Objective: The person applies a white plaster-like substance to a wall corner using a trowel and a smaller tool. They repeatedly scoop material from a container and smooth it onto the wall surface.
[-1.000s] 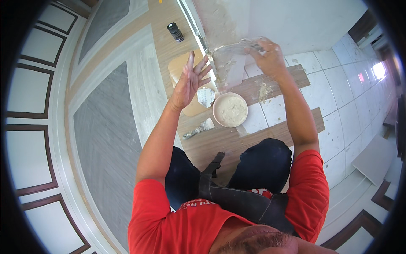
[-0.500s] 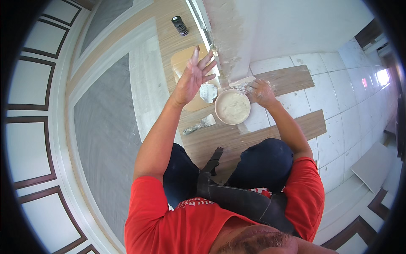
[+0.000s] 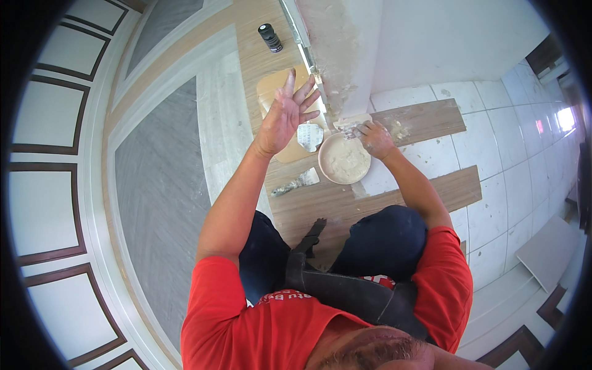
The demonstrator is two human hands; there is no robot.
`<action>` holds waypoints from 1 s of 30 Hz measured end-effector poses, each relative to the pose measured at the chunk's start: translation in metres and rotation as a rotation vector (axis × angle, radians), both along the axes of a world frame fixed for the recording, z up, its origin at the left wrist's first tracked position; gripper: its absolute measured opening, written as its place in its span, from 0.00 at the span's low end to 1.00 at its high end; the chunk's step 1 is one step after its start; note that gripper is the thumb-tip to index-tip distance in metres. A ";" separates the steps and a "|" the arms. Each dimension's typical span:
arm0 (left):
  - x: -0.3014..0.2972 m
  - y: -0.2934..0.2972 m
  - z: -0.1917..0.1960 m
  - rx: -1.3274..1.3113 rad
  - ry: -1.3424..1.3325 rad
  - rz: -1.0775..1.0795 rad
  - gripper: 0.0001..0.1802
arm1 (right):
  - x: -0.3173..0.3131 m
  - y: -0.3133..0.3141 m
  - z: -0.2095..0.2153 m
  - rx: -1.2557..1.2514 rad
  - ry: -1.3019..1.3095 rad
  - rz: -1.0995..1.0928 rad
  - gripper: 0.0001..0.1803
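My left hand [image 3: 285,120] is raised with its fingers spread and holds nothing; whitish dust marks the fingers. Below it, a tan board [image 3: 271,83] lies on the floor with a white, ragged-edged flat piece [image 3: 310,137] on it. My right hand [image 3: 377,140], caked with white paste, grips a wide scraper [image 3: 351,122], its handle hidden by the fingers. The scraper is at the foot of the wall, just above the rim of a round bowl [image 3: 322,168] of off-white putty [image 3: 346,159]. A second, smeared putty knife [image 3: 296,182] lies left of the bowl.
A black bottle [image 3: 270,38] stands near the wall's metal-edged corner [image 3: 302,43]. Wood-look planks [image 3: 425,117] lie across white tiles [image 3: 493,132]. Patchy plaster coats the wall [image 3: 339,61]. Grey flooring [image 3: 160,203] and framed panels [image 3: 52,209] run along the left.
My right hand has shifted slightly left relative to the bowl, and the scraper has turned, now lying flatter along the wall's foot. My left hand stays raised and spread. The view has shifted slightly.
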State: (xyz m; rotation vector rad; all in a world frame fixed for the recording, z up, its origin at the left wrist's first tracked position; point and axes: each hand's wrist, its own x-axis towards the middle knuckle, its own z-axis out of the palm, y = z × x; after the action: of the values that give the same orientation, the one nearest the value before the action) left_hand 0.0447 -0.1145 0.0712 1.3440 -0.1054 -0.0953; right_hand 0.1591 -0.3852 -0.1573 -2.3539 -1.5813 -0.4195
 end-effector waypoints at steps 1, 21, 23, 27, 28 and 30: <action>0.000 0.000 0.000 0.001 0.002 0.001 0.65 | -0.001 0.000 0.003 0.048 -0.008 -0.002 0.19; 0.000 0.005 -0.002 -0.017 0.007 -0.020 0.61 | 0.011 0.005 0.139 0.522 0.006 -0.055 0.15; 0.000 0.005 -0.003 -0.023 0.003 -0.022 0.60 | 0.011 0.005 0.151 0.550 0.002 -0.068 0.16; -0.001 0.004 -0.002 -0.015 0.005 -0.022 0.60 | 0.010 0.005 0.176 0.619 0.032 -0.094 0.15; -0.001 0.004 -0.002 -0.014 0.006 -0.022 0.61 | 0.010 0.004 0.182 0.637 0.050 -0.106 0.14; 0.000 0.003 -0.001 -0.011 0.007 -0.022 0.61 | 0.012 0.000 0.191 0.687 0.078 -0.128 0.13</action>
State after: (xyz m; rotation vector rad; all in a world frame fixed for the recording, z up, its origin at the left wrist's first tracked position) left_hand 0.0444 -0.1115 0.0699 1.3320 -0.1148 -0.1184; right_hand 0.1708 -0.3850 0.0335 -1.9036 -1.0252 -0.7479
